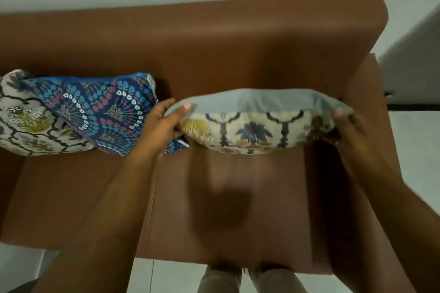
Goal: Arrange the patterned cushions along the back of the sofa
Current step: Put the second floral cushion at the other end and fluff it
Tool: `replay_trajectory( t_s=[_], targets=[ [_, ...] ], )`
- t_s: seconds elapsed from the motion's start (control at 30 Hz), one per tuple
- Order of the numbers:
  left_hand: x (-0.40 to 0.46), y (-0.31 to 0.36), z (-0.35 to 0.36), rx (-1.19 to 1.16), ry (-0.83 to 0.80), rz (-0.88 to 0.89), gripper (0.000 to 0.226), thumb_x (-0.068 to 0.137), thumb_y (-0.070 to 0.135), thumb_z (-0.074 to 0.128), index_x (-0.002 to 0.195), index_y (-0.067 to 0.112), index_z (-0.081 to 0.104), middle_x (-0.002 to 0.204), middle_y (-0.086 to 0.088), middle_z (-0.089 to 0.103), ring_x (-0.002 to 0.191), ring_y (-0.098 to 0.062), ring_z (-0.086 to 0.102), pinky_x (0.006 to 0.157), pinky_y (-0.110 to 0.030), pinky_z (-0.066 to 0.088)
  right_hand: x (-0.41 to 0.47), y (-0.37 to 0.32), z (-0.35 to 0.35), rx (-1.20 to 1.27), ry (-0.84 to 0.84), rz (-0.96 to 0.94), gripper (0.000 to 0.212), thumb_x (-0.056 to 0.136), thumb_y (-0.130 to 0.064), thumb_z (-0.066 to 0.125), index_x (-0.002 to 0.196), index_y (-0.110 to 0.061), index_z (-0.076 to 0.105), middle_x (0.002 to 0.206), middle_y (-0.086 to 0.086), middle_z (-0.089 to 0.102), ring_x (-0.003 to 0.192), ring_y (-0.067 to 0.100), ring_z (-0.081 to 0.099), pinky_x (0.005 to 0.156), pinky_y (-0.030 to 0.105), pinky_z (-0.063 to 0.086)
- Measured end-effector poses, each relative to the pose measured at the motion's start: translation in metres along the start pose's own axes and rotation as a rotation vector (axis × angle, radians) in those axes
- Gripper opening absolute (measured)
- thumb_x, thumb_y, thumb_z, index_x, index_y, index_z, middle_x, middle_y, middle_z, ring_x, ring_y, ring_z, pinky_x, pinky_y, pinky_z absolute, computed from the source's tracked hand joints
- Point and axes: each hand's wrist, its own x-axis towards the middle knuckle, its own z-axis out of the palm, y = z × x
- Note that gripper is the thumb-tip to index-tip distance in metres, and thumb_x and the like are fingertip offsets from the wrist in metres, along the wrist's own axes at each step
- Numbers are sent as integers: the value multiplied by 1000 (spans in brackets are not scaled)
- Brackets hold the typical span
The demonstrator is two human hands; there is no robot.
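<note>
— Item: legible text, labels, brands, numbers?
— From my remote seat I read none. The cushions (250,126) carry only printed patterns; the sofa (190,38) is plain, unmarked.

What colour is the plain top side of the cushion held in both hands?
Pale grey-blue, above the cream palm-print face of the held cushion; seen in the head view.

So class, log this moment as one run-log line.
left hand: grips cream cushion | right hand: grips it | blue cushion: on sofa
</note>
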Motion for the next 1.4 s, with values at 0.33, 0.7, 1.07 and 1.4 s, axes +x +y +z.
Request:
replay_trajectory(
  t_s=[0.33,0.7,1.07,1.4],
  targets=[
    [50,-17,67,23,165,181,56,87,47,77,134,23,57,123,7,71,114,-11,67,104,-36,53,53,5,48,-260,421,-172,59,100,-45,51,142,-5,46,122,-8,56,117,3,56,93,1,39],
    [52,-10,104,249,266,326,67,92,51,69,139,16,37,137,-6,55,128,-25,54,113,-48,43,60,1,14,-590,615,-261,63,101,-51,46,149,-11,36,150,14,44,136,25,45,109,38,40],
    [43,3,107,1136,110,734,104,80,87,46,157,18,34,169,-27,2,156,-46,-1,123,-61,-1,35,25,-2,-509,400,-104,68,102,-58,39,157,-20,30,151,3,48,141,22,43,114,22,32],
    [80,7,153,1612,-45,927,124,36,108,34,113,12,52,99,-8,65,90,-30,63,82,-44,42,61,129,43,-47,342,235,104,71,-90,37,156,-31,30,158,6,43,144,31,41,117,43,34]
  ],
)
